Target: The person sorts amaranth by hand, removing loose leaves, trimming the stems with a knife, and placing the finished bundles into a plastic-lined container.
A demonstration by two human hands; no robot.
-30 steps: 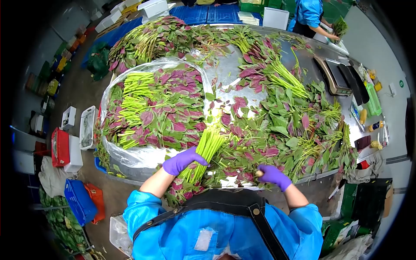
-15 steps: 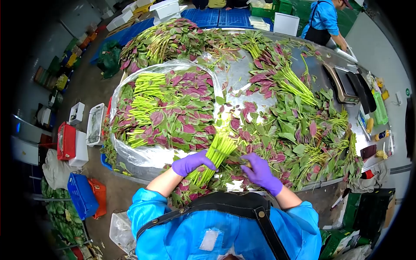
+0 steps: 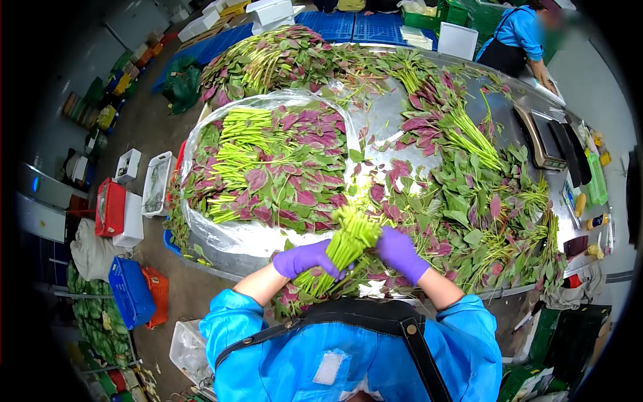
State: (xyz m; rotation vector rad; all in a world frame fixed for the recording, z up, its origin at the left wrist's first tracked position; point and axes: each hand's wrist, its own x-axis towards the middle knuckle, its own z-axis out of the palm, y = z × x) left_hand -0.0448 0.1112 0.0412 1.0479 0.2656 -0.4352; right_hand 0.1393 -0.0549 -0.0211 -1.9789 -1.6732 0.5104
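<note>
My left hand (image 3: 305, 260), in a purple glove, is wrapped around a bunch of red-green amaranth (image 3: 353, 236). The pale cut stems point up and away from me, and the leaves hang low near my apron. Against the right side of the stem ends is my right hand (image 3: 400, 253), also gloved and closed. Its fingertips are hidden, so whatever it grips does not show. Just beyond lies a plastic-lined crate (image 3: 189, 218) with several amaranth bunches (image 3: 268, 167) laid in rows.
Loose amaranth (image 3: 469, 208) covers the right of the metal table (image 3: 375, 110). A heap of it (image 3: 268, 60) stands at the back left. A scale (image 3: 542, 137) sits at the right edge. A co-worker (image 3: 512, 43) in blue works at the far right.
My right hand has moved up and in against the stem ends. The bunch has shifted slightly right with my left hand, its top now blurred. The whole view has shifted a little.
</note>
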